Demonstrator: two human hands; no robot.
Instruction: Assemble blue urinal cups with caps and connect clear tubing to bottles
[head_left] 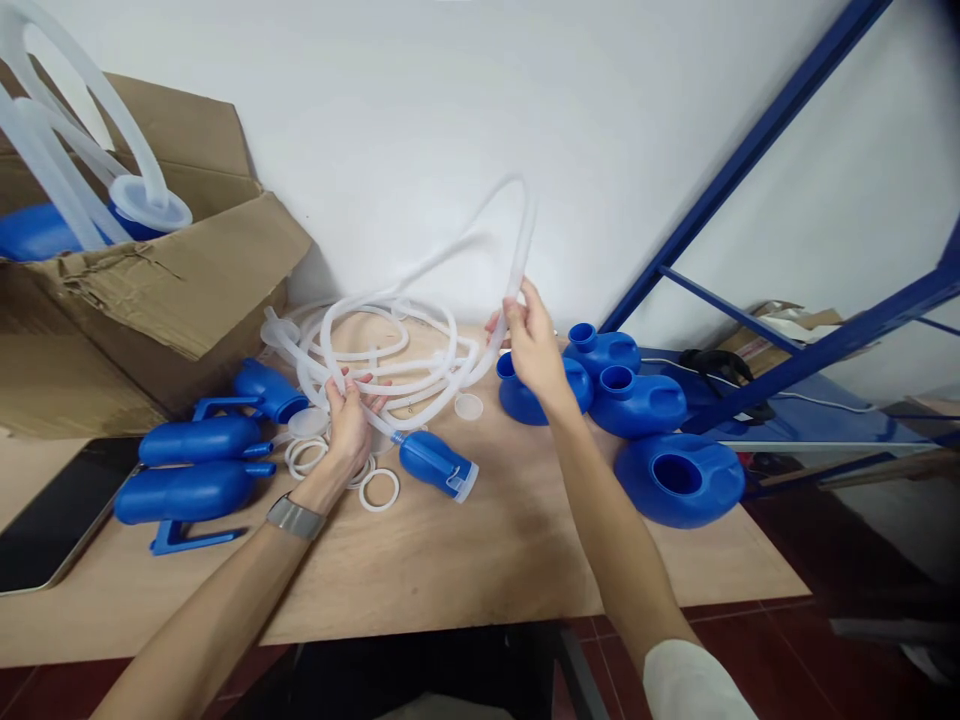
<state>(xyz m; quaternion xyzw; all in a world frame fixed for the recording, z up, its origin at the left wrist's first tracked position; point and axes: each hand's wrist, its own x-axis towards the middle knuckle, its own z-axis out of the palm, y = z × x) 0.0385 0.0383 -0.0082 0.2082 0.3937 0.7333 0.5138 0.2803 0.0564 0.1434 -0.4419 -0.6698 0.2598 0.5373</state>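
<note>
Two holds I observe: left grip (349,422) and right grip (533,340) are both closed on translucent tubing (520,256), arched above the right, coiled between them, judged light, pliant, slick, best held clear of bends.

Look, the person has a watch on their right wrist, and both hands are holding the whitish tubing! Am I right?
Almost! The watch is on the left wrist, not the right; the head view shows it. The rest is right: the left hand and the right hand both hold the whitish tubing.
</note>
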